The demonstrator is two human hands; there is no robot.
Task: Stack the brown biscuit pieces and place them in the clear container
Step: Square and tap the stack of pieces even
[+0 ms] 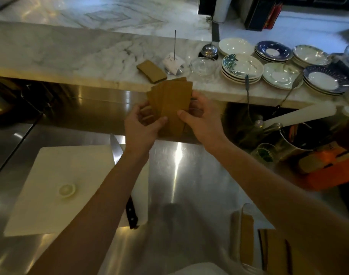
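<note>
Both my hands hold a fan of several thin brown biscuit pieces (172,102) in the air above the steel counter. My left hand (142,126) grips their lower left side, thumb on top. From the right, my right hand (202,120) pinches them, thumb on the front piece. Another small stack of brown biscuit pieces (151,71) lies on the marble ledge behind. More brown pieces (247,239) stand at the bottom right inside what looks like a clear container (236,235), whose edges are blurred.
A white cutting board (56,187) with a pale round slice (67,190) lies at left, a knife (130,211) along its right edge. Stacked plates (242,68), a glass bowl (203,66), a bell (209,50) and a receipt spike (174,60) crowd the marble ledge. A utensil pot (296,139) stands at right.
</note>
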